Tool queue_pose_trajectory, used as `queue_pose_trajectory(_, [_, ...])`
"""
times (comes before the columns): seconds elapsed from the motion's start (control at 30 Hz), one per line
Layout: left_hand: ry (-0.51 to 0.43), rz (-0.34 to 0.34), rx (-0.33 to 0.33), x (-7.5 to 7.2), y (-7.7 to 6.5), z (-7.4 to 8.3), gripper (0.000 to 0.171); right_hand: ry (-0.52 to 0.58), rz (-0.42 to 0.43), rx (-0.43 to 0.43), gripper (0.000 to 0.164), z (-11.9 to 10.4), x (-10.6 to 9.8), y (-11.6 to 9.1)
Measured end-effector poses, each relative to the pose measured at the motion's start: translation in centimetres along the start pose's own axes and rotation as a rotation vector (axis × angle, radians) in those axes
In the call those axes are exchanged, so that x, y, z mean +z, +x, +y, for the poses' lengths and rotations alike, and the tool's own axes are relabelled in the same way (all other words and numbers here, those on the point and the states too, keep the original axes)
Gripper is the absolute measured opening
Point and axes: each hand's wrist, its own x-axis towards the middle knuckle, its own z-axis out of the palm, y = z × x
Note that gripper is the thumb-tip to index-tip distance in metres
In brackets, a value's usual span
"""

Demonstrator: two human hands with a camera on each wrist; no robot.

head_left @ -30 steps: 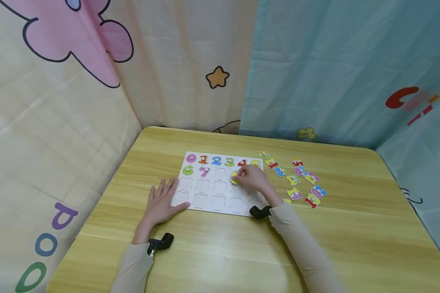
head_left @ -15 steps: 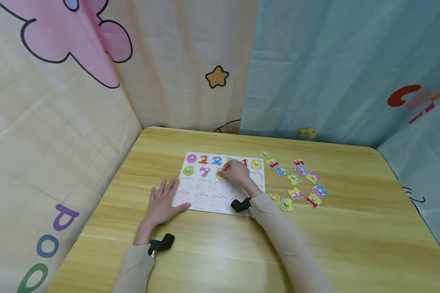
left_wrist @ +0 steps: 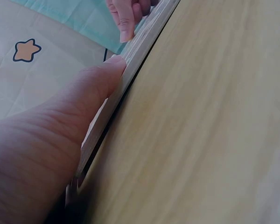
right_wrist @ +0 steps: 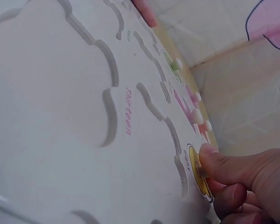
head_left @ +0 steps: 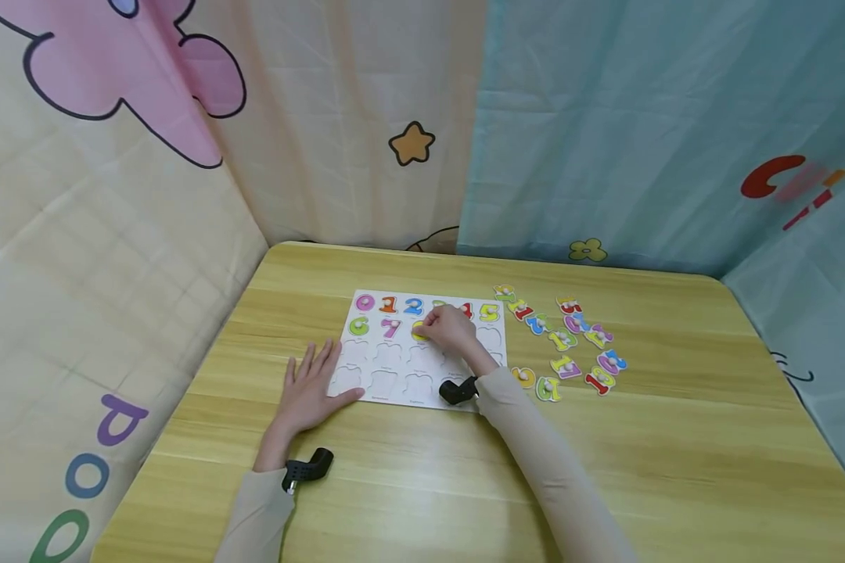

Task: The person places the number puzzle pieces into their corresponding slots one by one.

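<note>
A white number puzzle board point(head_left: 373, 356) lies on the wooden table, with coloured knobbed numbers zero to seven in its upper slots. My right hand point(head_left: 452, 328) pinches the knob of a yellow number piece point(right_wrist: 197, 169) between thumb and fingers, over the slot labelled "Eight". Whether the piece sits fully down in the recess, I cannot tell. The fingers hide part of it in the head view. My left hand point(head_left: 311, 389) lies spread at the board's left edge, and its thumb point(left_wrist: 100, 77) touches the board's near corner.
Several loose two-digit pieces point(head_left: 562, 339) lie scattered on the table point(head_left: 690, 438) to the right of the board. An orange-yellow piece point(head_left: 524, 378) and a green-yellow one point(head_left: 548, 389) lie beside its lower right corner. Printed curtains point(head_left: 352, 117) hang behind the table.
My right hand has moved left along the second row with the yellow piece, from the slot past eight to the eight slot, then stayed there. The left hand has kept its place.
</note>
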Motion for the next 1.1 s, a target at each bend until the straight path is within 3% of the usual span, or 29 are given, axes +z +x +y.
queue_pose_trajectory(0.53, [-0.013,0.017,-0.005,-0.3,-0.2,0.0,0.098,-0.024,0.016,0.004,0.029,-0.6,0.1,-0.4])
queue_pose_trajectory(0.7, [-0.003,0.002,-0.007,-0.2,-0.1,0.0,0.099,-0.039,-0.014,0.016,0.03,-0.5,-0.1,-1.1])
queue_pose_trajectory(0.9, [0.006,0.008,-0.003,-0.1,-0.1,0.1,0.098,-0.03,-0.046,-0.01,0.033,0.4,-0.9,-2.7])
queue_pose_trajectory(1.1, [0.002,0.029,0.013,0.0,-0.1,0.1,0.098,0.032,-0.021,-0.034,0.032,2.7,-3.1,-4.8])
